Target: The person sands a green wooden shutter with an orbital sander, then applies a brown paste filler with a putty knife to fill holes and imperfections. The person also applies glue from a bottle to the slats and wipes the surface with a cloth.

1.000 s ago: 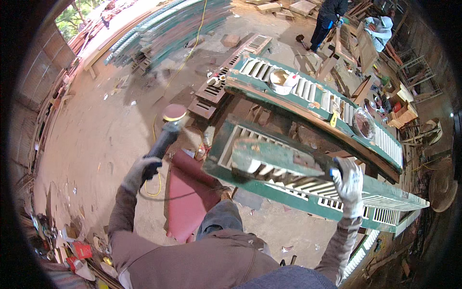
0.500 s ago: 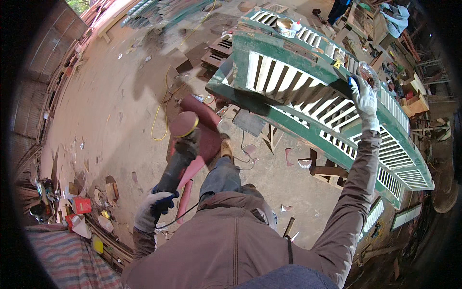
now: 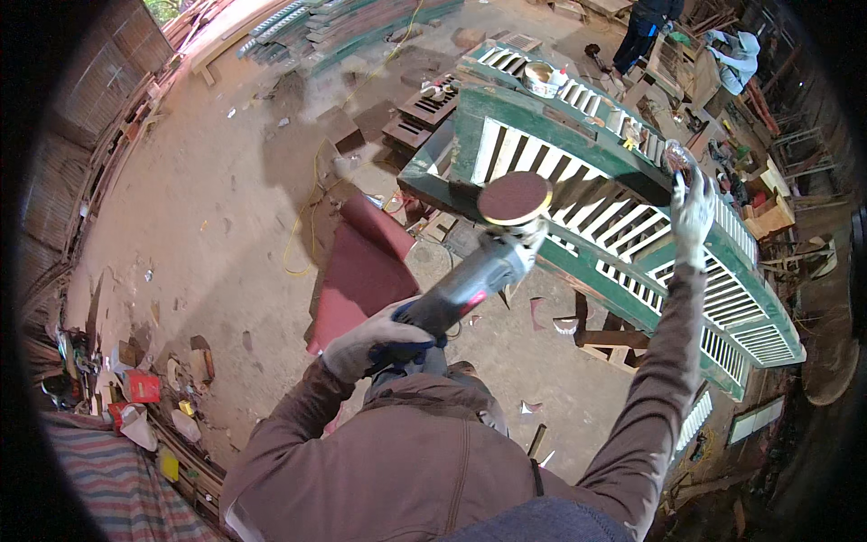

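Note:
My gloved left hand is wrapped round the dark body of an angle grinder. Its round reddish-brown sanding disc faces up, in front of a green shutter panel with white slats. I cannot tell whether the disc touches the panel. At the panel's upper right edge, my gloved right hand is raised with its fingers apart, slightly blurred, and seems to hold nothing. Close to its fingertips is a clear, crumpled-looking item. More shutter panels lie stacked behind and below.
A white tub stands on the far shutter. Reddish sanding sheet lies on the floor, near a yellow cord. Hollow bricks are beside the stack. Two other people are at the far right. A striped cloth is at lower left.
The grinder in my left hand has swung up and right, from over the floor to in front of the shutter. My right hand's fingers have loosened from the panel edge.

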